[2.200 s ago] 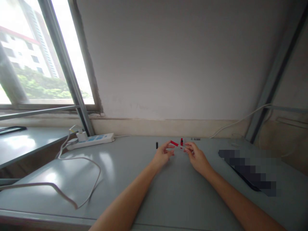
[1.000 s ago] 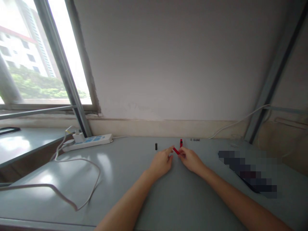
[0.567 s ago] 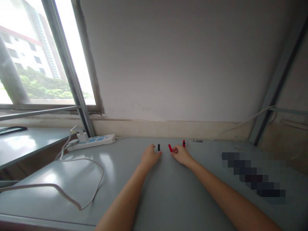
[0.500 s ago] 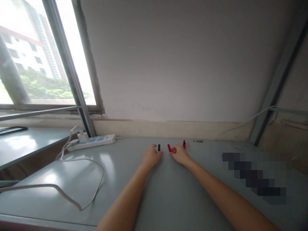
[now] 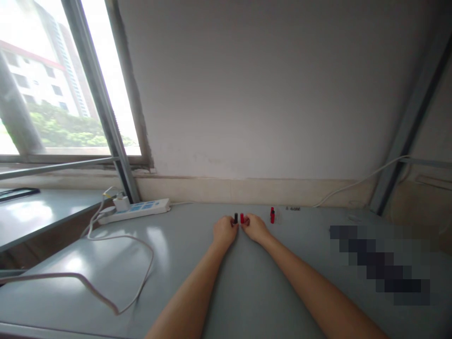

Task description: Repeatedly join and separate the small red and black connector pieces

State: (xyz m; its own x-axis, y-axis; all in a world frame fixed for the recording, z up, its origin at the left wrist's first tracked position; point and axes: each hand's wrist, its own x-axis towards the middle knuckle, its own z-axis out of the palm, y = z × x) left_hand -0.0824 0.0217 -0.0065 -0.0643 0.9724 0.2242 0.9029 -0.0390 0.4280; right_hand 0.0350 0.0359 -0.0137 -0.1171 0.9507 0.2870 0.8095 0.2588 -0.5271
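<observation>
Red tube (image 5: 242, 218), pinched upright by the right hand (image 5: 255, 229), has moved beside the black tube (image 5: 236, 217), seemingly gripped by the left hand (image 5: 223, 231); placing looks underway, calling for steady release

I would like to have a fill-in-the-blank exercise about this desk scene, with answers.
1. The small piece at the right hand is coloured ____.
2. The dark upright piece is nearest to the ____ hand.
3. The power strip lies on the person's ____ side.
4. The leaves outside the window are ____.

Missing words: red; left; left; green.
</observation>
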